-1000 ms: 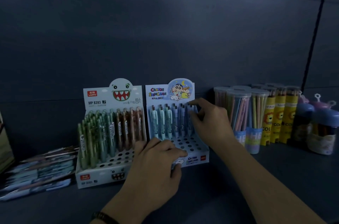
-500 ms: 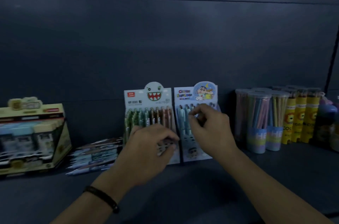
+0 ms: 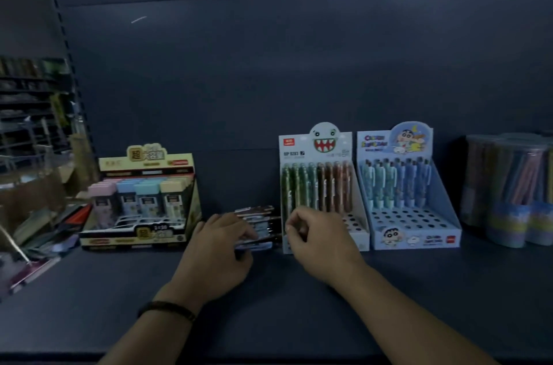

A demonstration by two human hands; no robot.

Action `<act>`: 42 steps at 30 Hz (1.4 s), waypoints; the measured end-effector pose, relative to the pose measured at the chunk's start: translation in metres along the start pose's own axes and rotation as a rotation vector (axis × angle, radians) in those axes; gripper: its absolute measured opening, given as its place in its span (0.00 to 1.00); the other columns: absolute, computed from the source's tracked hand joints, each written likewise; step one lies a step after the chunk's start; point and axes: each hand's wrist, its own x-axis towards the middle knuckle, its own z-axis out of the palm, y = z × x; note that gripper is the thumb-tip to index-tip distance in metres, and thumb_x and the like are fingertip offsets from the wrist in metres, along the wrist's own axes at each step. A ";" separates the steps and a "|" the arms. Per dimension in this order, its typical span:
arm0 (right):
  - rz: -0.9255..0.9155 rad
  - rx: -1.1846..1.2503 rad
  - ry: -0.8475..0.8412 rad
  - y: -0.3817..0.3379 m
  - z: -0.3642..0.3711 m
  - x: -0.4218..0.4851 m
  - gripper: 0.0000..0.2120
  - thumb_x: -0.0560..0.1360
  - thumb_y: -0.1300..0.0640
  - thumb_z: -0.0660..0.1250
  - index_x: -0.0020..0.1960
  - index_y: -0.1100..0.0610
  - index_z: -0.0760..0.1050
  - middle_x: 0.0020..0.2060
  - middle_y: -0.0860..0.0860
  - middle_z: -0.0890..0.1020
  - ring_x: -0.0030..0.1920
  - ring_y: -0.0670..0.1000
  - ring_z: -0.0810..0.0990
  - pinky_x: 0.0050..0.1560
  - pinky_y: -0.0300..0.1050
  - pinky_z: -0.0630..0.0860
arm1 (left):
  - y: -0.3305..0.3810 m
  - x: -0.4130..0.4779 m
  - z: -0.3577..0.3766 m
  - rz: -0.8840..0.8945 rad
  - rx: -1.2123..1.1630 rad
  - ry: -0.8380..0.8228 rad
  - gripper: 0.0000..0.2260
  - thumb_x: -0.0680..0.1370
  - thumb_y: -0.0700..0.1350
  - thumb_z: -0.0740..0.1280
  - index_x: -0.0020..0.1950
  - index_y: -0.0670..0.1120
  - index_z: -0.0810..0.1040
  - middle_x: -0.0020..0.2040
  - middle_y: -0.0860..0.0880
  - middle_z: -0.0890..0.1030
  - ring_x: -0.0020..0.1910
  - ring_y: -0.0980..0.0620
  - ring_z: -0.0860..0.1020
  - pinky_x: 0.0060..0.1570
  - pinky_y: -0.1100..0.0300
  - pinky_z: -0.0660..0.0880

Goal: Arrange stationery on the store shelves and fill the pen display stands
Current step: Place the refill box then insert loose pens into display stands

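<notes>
Head view, pretty dim: white monster-face cardboard pen stand [image 3: 299,152] is stocked with green and brown pens [image 3: 317,185]. Left hand [image 3: 220,248] is laid on loose pen packs [image 3: 257,213] just left of it; grip can't be told. Right hand [image 3: 320,242] is curled at its front; contents can't be told.

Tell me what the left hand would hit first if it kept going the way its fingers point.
The left hand points at the flat pile of packed pens beside the monster pen stand. It would meet that pile first. It seems to touch it, though blur leaves contact unsure.
</notes>
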 end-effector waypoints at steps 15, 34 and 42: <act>0.038 0.048 -0.093 0.010 0.001 -0.011 0.07 0.79 0.54 0.70 0.42 0.46 0.80 0.35 0.46 0.81 0.38 0.45 0.79 0.40 0.44 0.78 | -0.002 -0.006 0.009 -0.077 -0.011 -0.030 0.09 0.74 0.48 0.72 0.46 0.60 0.73 0.43 0.65 0.76 0.53 0.56 0.73 0.55 0.50 0.67; 0.043 0.296 -0.019 0.004 -0.001 -0.012 0.03 0.80 0.52 0.72 0.48 0.48 0.84 0.41 0.45 0.85 0.29 0.49 0.83 0.37 0.51 0.83 | 0.022 -0.002 -0.001 0.047 -0.431 0.045 0.13 0.79 0.38 0.72 0.56 0.55 0.76 0.50 0.60 0.78 0.52 0.55 0.78 0.50 0.67 0.74; 0.120 0.570 0.117 0.000 -0.009 -0.007 0.04 0.81 0.59 0.71 0.48 0.54 0.83 0.42 0.53 0.85 0.30 0.62 0.83 0.25 0.38 0.74 | 0.019 0.000 -0.003 -0.032 -0.438 0.024 0.08 0.81 0.44 0.72 0.56 0.56 0.82 0.51 0.66 0.80 0.53 0.61 0.80 0.51 0.70 0.75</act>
